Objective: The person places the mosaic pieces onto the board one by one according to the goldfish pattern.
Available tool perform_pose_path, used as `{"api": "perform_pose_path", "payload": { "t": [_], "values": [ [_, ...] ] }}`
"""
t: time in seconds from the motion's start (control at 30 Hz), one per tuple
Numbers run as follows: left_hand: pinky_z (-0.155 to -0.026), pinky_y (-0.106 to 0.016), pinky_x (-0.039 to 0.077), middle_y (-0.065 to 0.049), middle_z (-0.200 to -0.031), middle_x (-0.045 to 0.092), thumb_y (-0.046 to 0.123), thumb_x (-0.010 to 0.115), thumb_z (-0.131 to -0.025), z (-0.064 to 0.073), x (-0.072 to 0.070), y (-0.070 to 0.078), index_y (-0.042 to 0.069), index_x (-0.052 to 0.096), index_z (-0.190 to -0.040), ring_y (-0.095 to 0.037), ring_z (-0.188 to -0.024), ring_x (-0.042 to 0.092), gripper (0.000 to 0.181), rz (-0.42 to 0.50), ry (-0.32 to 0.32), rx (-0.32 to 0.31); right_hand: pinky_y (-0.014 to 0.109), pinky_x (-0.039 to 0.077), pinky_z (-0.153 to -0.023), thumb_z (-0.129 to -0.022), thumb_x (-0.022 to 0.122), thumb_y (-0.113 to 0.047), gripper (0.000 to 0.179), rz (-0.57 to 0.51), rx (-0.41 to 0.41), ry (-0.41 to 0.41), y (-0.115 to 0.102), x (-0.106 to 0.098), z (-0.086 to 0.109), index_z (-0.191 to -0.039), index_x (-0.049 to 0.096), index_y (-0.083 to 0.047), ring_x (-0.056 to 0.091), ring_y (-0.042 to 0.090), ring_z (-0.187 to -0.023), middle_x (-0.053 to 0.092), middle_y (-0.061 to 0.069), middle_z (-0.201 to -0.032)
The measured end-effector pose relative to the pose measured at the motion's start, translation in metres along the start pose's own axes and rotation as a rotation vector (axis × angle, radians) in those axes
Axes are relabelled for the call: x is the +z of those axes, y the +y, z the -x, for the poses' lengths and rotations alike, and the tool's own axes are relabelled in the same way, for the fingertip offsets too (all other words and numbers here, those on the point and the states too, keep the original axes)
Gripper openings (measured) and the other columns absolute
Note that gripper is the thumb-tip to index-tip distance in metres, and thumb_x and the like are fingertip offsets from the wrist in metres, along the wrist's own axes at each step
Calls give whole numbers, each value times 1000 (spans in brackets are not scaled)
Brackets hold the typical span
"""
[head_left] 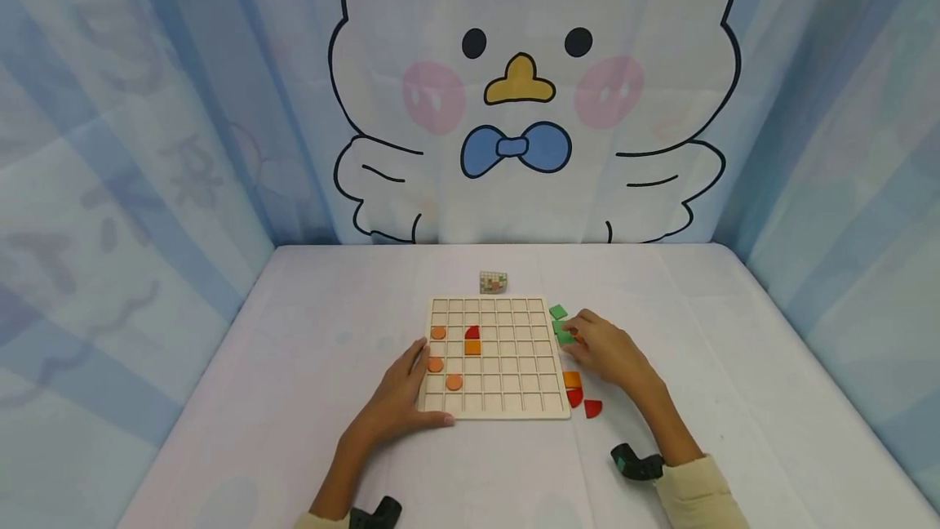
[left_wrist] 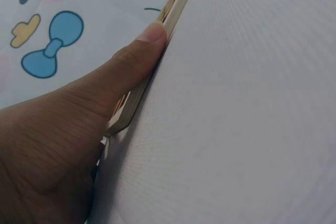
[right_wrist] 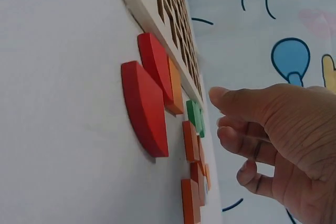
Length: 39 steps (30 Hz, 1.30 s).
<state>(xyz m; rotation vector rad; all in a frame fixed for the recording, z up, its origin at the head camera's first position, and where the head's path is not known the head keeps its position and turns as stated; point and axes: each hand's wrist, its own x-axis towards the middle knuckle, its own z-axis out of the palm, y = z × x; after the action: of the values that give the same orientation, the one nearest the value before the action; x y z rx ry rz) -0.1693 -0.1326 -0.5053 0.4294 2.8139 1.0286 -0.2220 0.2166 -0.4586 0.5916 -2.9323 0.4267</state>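
Note:
A pale wooden grid board (head_left: pixel 514 415) lies on the table, holding orange discs (head_left: pixel 454 382), a red quarter-round piece (head_left: pixel 472 332) and an orange square (head_left: pixel 473 348). My left hand (head_left: pixel 396 398) rests at its near left corner, thumb stretched along the front edge and fingers against the left side. Off the board's right side, my right hand (head_left: pixel 605 349) hovers over green pieces (head_left: pixel 564 337), partly covering an orange one. In the right wrist view, that hand's (right_wrist: pixel 278 135) fingers are loosely bent and no piece shows between them.
Right of the board lie another orange square (head_left: pixel 572 380) and red quarter-rounds (head_left: pixel 593 408). Several orange pieces (right_wrist: pixel 190 203) stand out in the right wrist view. A small patterned card (head_left: pixel 494 282) sits behind the board. Printed curtains (head_left: pixel 521 211) enclose the table.

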Motion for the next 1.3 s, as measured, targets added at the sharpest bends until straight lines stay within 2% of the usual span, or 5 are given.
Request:
{"api": "perform_pose_path", "payload": {
  "t": [0.33,0.47,0.67,0.97,1.3],
  "values": [
    [-116,-57,27,-14,-164,12,62,81,-66,0,0,1,4,17,-156,-38,-149,19,125,-12,2,4,39,57,-80,-87,75,-23,31,-22,88,-24,20,2,9,-110,69,-3,58,19,-86,62,12,-116],
    [-116,-57,26,-14,-164,12,62,81,-66,0,-1,1,4,16,-156,-37,-149,18,125,-15,0,-3,41,57,-83,-88,74,-23,31,-26,116,-39,25,0,12,-110,68,-2,57,19,-86,62,10,-109],
    [-117,-55,26,-11,-165,11,64,80,-65,-2,0,1,6,16,-156,-35,-150,18,126,-17,-1,-13,37,57,-79,-87,74,-22,30,-24,147,-53,33,-1,13,-110,68,-2,55,17,-81,60,7,-100],
    [-117,-55,27,-9,-165,11,66,80,-63,-2,2,0,8,16,-156,-34,-150,18,127,-3,3,-21,35,58,-76,-87,74,-22,27,-39,136,-53,36,-1,14,-105,69,-3,55,16,-80,60,7,-100],
    [-118,-55,26,-10,-165,11,64,81,-64,-2,1,0,8,14,-157,-34,-150,17,127,0,0,-19,41,58,-78,-88,73,-20,28,0,198,-25,40,-1,13,-108,69,-2,56,21,-79,61,14,-106]
  ]
}}
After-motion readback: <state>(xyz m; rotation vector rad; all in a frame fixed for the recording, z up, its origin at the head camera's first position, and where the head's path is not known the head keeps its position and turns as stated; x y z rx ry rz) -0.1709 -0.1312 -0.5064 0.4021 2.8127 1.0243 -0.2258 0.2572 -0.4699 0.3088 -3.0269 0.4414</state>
